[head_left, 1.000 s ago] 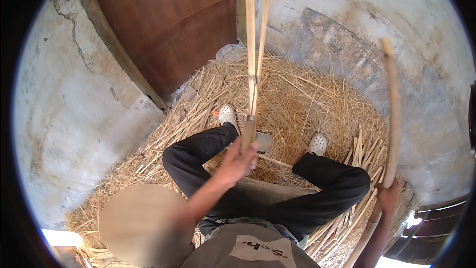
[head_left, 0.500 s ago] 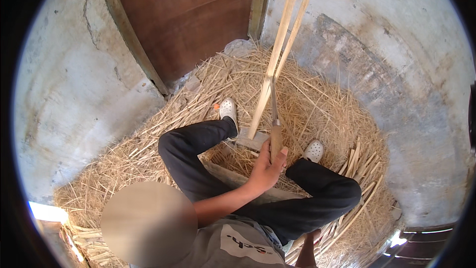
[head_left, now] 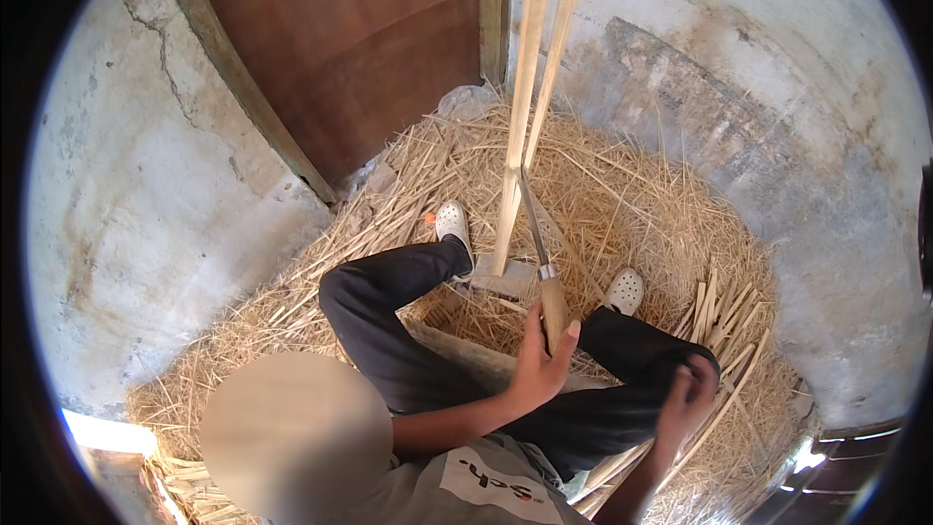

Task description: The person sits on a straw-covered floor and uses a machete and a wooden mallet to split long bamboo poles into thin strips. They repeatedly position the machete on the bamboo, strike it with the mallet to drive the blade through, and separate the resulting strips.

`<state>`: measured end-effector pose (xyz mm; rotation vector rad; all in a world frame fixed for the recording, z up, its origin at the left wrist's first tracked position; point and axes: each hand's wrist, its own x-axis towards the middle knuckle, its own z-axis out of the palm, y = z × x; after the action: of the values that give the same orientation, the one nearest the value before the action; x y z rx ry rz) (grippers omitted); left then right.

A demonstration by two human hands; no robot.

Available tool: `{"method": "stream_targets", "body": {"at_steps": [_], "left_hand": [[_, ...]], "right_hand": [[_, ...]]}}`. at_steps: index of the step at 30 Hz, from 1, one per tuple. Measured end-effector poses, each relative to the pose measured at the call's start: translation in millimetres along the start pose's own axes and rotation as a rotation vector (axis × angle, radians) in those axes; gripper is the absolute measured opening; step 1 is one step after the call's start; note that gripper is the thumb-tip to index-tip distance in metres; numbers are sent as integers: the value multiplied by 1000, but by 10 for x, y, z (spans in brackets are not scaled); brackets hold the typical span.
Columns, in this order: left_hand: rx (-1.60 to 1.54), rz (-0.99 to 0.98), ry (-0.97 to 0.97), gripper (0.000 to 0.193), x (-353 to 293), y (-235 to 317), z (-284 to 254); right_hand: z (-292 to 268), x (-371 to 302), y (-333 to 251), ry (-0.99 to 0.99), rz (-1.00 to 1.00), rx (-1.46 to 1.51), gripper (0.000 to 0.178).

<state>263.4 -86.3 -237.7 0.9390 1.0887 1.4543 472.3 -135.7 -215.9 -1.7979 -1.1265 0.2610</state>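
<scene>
My left hand (head_left: 540, 366) is closed around the wooden handle of a knife (head_left: 555, 311). Its narrow metal blade points up and away, with the tip at the fork of a split strip of pale wood, likely bamboo (head_left: 508, 214). That strip stands nearly upright, its lower end by a block (head_left: 505, 278) between my feet, its two halves spreading upward out of view. My right hand (head_left: 686, 401) is raised beside my right knee, fingers loosely bent and apart, holding nothing I can see.
Straw and shavings (head_left: 622, 204) cover the floor. Split strips (head_left: 724, 316) lie in a pile to the right. A plank (head_left: 476, 355) lies beneath my legs. Ahead are a brown door (head_left: 350, 49) and cracked plaster walls (head_left: 739, 107).
My right hand has come up from the lower edge to beside my right knee. The knife handle has swung nearer and to the right; the strip appears shifted slightly left.
</scene>
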Motion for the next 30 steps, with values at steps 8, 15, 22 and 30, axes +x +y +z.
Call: {"method": "stream_targets", "body": {"at_steps": [8, 15, 22, 30], "left_hand": [[752, 545, 47, 46, 127, 259, -895], [405, 807, 29, 92, 2072, 1938, -686], [40, 617, -250, 57, 2616, 2278, -506], [-80, 615, -422, 64, 2678, 2242, -587]], "right_hand": [[1220, -84, -908, -1154, 357, 592, 19], [1453, -179, -748, -1231, 464, 563, 13], [1627, -474, -710, -1281, 499, 531, 20], [1915, -490, -169, -1513, 923, 1151, 23]]}}
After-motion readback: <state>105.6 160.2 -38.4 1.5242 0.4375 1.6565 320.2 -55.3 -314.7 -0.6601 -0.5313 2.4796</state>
